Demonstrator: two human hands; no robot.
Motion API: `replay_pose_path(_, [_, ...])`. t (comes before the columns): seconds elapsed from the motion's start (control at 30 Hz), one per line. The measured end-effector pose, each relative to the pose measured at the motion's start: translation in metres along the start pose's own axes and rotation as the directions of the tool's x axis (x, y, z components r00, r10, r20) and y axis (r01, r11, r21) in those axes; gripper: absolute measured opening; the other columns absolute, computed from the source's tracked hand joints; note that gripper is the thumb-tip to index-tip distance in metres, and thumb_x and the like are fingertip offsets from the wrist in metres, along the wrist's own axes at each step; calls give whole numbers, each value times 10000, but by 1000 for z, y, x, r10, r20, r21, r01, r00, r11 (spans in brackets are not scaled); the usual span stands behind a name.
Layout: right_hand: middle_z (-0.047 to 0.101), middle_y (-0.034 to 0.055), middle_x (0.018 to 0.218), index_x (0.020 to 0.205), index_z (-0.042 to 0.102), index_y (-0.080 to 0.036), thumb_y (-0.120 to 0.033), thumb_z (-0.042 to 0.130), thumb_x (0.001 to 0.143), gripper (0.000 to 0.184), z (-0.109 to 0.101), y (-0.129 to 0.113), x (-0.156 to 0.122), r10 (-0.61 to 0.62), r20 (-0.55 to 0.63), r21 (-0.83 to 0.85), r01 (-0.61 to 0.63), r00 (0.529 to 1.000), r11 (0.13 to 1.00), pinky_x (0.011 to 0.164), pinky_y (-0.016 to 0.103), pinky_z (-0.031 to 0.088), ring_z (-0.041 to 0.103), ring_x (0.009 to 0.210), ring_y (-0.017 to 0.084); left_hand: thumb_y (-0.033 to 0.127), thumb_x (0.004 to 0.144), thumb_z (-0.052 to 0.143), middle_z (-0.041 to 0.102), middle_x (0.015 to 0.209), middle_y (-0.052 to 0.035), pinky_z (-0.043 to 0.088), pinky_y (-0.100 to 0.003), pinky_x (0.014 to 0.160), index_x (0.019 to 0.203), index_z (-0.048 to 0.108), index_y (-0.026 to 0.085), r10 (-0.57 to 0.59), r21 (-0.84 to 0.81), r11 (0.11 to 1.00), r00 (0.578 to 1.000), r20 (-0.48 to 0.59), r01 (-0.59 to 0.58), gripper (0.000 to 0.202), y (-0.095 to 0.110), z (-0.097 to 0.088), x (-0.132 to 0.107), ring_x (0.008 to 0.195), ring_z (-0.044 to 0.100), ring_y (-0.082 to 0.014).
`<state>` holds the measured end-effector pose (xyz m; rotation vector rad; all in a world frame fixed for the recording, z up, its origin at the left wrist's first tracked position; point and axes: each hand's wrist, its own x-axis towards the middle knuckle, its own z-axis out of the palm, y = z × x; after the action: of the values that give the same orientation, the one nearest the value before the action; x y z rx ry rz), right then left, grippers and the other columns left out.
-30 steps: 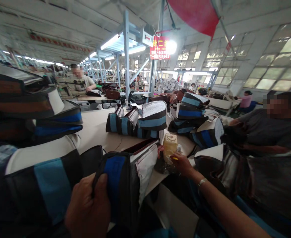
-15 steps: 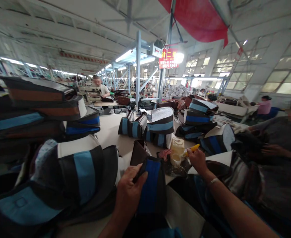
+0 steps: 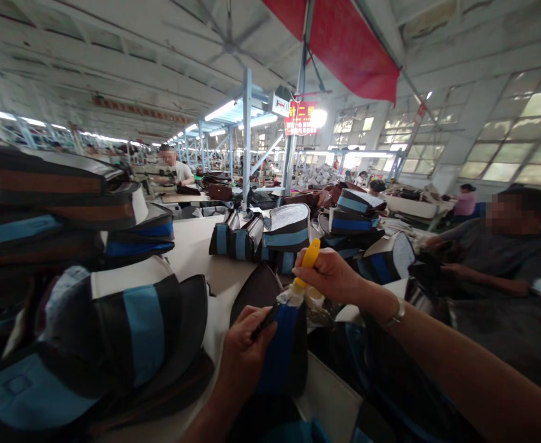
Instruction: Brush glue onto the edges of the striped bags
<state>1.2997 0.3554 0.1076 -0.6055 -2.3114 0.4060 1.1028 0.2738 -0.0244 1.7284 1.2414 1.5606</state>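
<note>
My left hand pinches the upper left edge of a black bag piece with a blue stripe. A brush with a yellow handle is gripped in my right hand, bristles down. Its whitish bristle end meets the top edge of the bag piece. Behind the brush, a pale glue container is mostly hidden by the brush and my right hand. A dark brown piece stands just beyond my left hand.
Black bags with light-blue stripes crowd the left side, below a taller stack. More striped bags stand farther back on the pale table. A co-worker sits at the right, handling dark material.
My right hand has brought the brush left from the glue container onto the bag piece's top edge. My left hand keeps its hold. The view has shifted slightly to the right.
</note>
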Motion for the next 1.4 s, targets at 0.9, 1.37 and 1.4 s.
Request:
replay_pose_path(0.9, [513,-13,608,706,544,-167,-254,515,891,206,-1,-26,-6,-8,-42,-293,-4,999,956,580,249,353,458,553,103,19,935,490,681,927,-107,542,-333,663,1197,601,89,690,777,361,708,149,-516,292,-12,22,-17,745,633,-199])
replay_pose_path(1.37, [576,13,657,731,571,-187,-292,577,869,173,13,-17,-4,-4,-81,-296,-20,997,955,581,271,341,489,577,133,113,958,513,688,938,-73,552,-309,711,1148,643,161,572,681,602,820,-5,-416,235,-10,18,-18,794,671,-196])
replay_pose_path(1.4, [581,14,666,744,587,-187,-304,602,853,160,9,-13,-4,42,-214,-193,-85,976,977,579,266,354,497,585,136,152,966,524,688,941,-65,554,-291,716,1125,656,172,518,612,693,853,-54,-382,208,-6,11,-15,802,675,-186])
